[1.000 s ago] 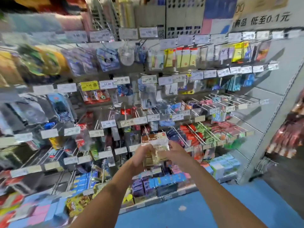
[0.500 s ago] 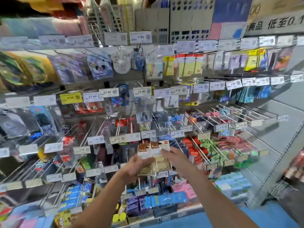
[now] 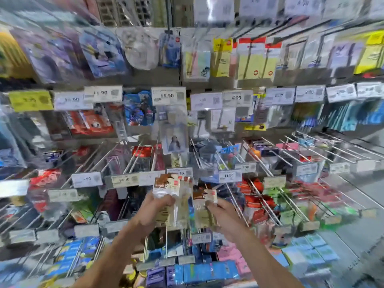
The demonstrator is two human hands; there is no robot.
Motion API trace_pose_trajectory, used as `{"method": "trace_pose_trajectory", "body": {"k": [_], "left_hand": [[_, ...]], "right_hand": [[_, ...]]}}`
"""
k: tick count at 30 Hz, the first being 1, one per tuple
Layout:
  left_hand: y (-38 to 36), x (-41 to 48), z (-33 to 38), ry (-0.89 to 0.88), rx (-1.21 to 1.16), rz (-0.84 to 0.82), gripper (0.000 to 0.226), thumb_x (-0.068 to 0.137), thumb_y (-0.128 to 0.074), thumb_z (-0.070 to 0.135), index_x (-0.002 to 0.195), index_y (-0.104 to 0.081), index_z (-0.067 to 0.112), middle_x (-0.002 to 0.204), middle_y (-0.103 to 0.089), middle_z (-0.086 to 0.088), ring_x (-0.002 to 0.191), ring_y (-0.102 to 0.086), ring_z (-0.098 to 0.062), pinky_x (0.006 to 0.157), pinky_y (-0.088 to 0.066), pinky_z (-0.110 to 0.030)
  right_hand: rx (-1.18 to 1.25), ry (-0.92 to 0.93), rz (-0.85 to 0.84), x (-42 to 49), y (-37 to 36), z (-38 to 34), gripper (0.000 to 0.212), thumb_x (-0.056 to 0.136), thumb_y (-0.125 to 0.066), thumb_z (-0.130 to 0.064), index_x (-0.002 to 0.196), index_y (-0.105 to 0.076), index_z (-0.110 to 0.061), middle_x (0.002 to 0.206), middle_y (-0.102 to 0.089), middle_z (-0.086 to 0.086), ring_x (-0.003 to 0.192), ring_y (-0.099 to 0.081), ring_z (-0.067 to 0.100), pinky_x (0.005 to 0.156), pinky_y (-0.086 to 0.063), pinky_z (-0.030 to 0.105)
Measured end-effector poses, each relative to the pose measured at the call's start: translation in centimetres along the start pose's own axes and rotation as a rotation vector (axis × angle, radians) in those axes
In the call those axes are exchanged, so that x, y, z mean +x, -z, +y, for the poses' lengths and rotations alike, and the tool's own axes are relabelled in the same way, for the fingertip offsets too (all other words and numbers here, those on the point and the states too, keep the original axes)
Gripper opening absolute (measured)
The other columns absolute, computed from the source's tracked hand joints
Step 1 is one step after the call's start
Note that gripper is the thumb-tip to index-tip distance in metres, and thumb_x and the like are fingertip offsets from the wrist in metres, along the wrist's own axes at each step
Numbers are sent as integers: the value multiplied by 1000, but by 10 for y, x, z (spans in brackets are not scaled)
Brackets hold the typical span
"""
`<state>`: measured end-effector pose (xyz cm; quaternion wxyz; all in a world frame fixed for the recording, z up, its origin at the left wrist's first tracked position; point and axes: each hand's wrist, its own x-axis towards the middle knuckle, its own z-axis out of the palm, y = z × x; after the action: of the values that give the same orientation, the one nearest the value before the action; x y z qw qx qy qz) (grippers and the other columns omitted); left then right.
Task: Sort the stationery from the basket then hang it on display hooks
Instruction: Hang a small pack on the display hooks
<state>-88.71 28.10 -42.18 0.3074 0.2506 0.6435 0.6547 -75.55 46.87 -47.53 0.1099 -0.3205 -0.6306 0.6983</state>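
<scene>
- A white price tag marked 11.90 [image 3: 229, 175] is taken as the landmark on the hook wall.
- A stack of clear plastic packets with brown-and-white header cards [image 3: 169, 189] is held up just left of the tag and slightly below it.
- The stack is gripped by the left hand [image 3: 156, 212], with the fingers curled round its lower half.
- A single clear packet with a brown-and-white header card [image 3: 204, 201] is seen below the tag, just apart from the stack.
- This packet is pinched at its lower part by the right hand [image 3: 227, 218], thumb on the front.
- Long bare metal display hooks [image 3: 307, 149] are seen to the upper right of the tag.
- Yellow sticky-note packets with red headers [image 3: 255, 63] are hung well above the tag.
- Much of the surrounding stock is blurred.
</scene>
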Motion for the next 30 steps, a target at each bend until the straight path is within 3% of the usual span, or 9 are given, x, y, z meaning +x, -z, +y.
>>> {"method": "trace_pose_trajectory", "body": {"k": [3,6,8,12,16,18,20,24,30], "left_hand": [[8,12,-18,-89,-82,-5,50,48,-75,21,86,-52,-1,60,-46,0,44,-43,-8,43,-37,-24],[12,22,-31,-278,-170,-55,28,44,-73,20,55,-52,6,50,-39,-5,38,-39,-17,39,-34,-20],[17,26,-37,-367,-216,-59,33,45,-76,15,56,-49,0,53,-37,-11,44,-39,-21,44,-34,-22],[14,24,-52,-445,-291,-132,37,72,-52,12,35,-53,11,39,-45,4,31,-45,-13,34,-37,-16],[24,37,-58,-515,-392,-262,12,66,-71,29,68,-75,17,69,-65,4,57,-61,-14,50,-42,-20],[30,45,-64,-539,-423,-329,35,58,-72,33,91,-76,21,88,-68,3,70,-63,-15,53,-42,-20],[28,47,-69,-559,-438,-362,53,51,-78,31,102,-74,20,100,-66,2,79,-62,-16,54,-44,-20],[23,47,-76,-566,-436,-458,62,45,-84,30,105,-74,18,102,-63,-2,83,-58,-18,54,-42,-20],[25,48,-80,-587,-403,-437,53,50,-77,33,100,-79,18,97,-69,-2,78,-60,-15,52,-43,-18]], "right_hand": [[-31,61,-32,43,-7,28,10,99,-67,-25,108,-70,-23,100,-78,9,88,-76,31,78,-62,49],[24,203,-59,85,-17,50,15,90,-77,-31,93,-74,-17,95,-75,12,74,-69,26,73,-56,41],[10,319,-80,99,-25,54,27,83,-82,-38,84,-72,-13,80,-72,5,66,-65,19,66,-53,32],[-95,566,-25,116,-41,55,26,96,-65,-31,98,-68,-5,98,-74,14,90,-71,30,86,-58,43],[-35,697,4,135,-50,55,31,93,-68,-30,87,-66,0,78,-64,12,74,-58,24,71,-49,39],[54,772,3,144,-50,56,44,94,-67,-29,89,-61,15,76,-56,11,70,-50,18,60,-40,29],[110,781,-25,143,-51,58,30,98,-66,-25,88,-66,3,82,-61,12,70,-58,21,58,-47,28],[121,811,-18,141,-59,53,38,85,-70,-44,82,-63,-7,82,-59,13,74,-55,25,68,-42,41],[130,877,15,129,-72,36,36,100,-62,-30,100,-68,5,94,-71,27,77,-65,26,71,-55,46]]}}
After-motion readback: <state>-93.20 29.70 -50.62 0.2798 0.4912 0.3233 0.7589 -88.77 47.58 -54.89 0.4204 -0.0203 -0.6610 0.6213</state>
